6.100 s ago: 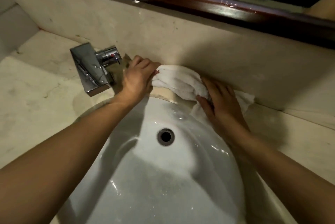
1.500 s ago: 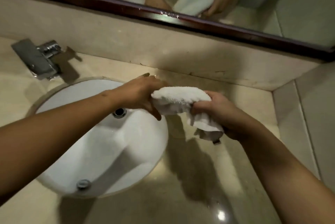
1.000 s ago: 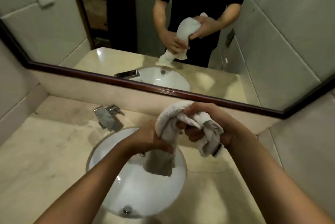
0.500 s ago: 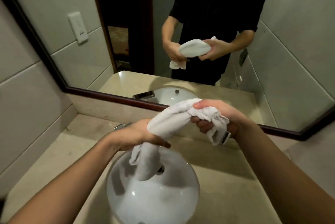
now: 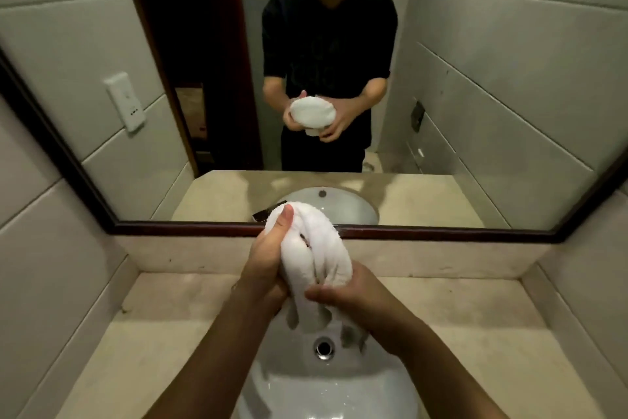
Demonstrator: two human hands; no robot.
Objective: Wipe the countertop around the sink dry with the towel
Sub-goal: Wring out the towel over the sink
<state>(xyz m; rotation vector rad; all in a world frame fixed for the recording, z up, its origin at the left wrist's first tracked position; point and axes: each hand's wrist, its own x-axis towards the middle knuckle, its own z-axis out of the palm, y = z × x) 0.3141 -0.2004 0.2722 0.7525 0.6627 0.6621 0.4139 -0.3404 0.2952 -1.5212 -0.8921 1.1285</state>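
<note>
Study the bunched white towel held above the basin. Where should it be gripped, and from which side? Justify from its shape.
Grip the thick rolled body of the towel, one hand wrapping from each side, as the left hand and right hand do. Bent into an arch, the roll is bulky there; the limp ends dangling over the sink offer little to hold.

White towel [image 5: 316, 248] bunched upright (loose ends dangling), above white sink [image 5: 326, 388], beige countertop [image 5: 475, 333] around
</note>
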